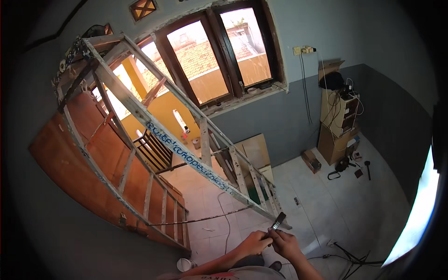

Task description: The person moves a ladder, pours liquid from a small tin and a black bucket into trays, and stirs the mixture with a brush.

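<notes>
The slim tool (278, 221) points away, its long axis slanting right.

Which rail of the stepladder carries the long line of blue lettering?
The nearer rail of the stepladder's right-hand side, ending in view just above the right hand; the other three rails show no such lettering.

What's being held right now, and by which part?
A slim dark object, its kind unclear, held at its lower end between the left hand and right hand.
</notes>
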Available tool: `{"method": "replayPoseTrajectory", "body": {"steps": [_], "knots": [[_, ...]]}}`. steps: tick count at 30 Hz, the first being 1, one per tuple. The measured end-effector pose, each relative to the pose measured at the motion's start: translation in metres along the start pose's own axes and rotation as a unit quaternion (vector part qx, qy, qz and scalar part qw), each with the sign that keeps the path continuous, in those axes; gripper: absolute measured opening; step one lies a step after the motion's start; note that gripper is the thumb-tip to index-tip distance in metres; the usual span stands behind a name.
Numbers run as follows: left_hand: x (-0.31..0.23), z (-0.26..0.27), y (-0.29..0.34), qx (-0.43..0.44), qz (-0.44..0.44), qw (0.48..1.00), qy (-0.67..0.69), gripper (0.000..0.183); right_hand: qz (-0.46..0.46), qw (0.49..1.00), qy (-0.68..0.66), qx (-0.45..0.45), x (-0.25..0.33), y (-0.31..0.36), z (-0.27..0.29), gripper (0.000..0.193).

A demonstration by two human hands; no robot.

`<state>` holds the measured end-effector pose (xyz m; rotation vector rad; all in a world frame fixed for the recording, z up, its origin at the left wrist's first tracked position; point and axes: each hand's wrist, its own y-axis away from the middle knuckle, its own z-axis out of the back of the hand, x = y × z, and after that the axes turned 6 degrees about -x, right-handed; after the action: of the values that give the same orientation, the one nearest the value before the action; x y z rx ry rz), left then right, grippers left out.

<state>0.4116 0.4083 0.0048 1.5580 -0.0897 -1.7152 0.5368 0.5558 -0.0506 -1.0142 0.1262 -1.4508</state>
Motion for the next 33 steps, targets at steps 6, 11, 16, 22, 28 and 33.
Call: {"method": "replayPoseTrajectory", "body": {"steps": [6, 11, 16, 22, 28, 33], "knots": [[-0.043, -0.030, -0.059, 0.138, -0.032, 0.990, 0.018, 0.031, -0.074, 0.991, 0.101, -0.035, -0.049, 0.012, 0.011, 0.053], [-0.050, -0.044, -0.132, 0.235, -0.063, 0.970, -0.022, 0.047, -0.145, 0.978, 0.136, -0.057, -0.095, -0.002, 0.037, 0.041], [-0.109, -0.034, -0.177, 0.278, -0.095, 0.956, 0.015, 0.055, -0.152, 0.967, 0.174, -0.111, -0.168, -0.034, 0.069, 0.034], [-0.135, -0.021, -0.231, 0.214, -0.094, 0.970, 0.063, 0.050, -0.280, 0.922, 0.117, -0.241, -0.254, -0.042, 0.092, 0.017], [-0.144, 0.021, -0.263, -0.100, -0.167, 0.971, 0.139, 0.037, -0.451, 0.831, -0.104, -0.308, -0.351, -0.073, 0.093, 0.017], [-0.167, 0.079, -0.236, -0.608, -0.137, 0.779, 0.060, 0.033, -0.467, 0.787, -0.313, -0.253, -0.468, -0.134, 0.092, 0.012]]}}
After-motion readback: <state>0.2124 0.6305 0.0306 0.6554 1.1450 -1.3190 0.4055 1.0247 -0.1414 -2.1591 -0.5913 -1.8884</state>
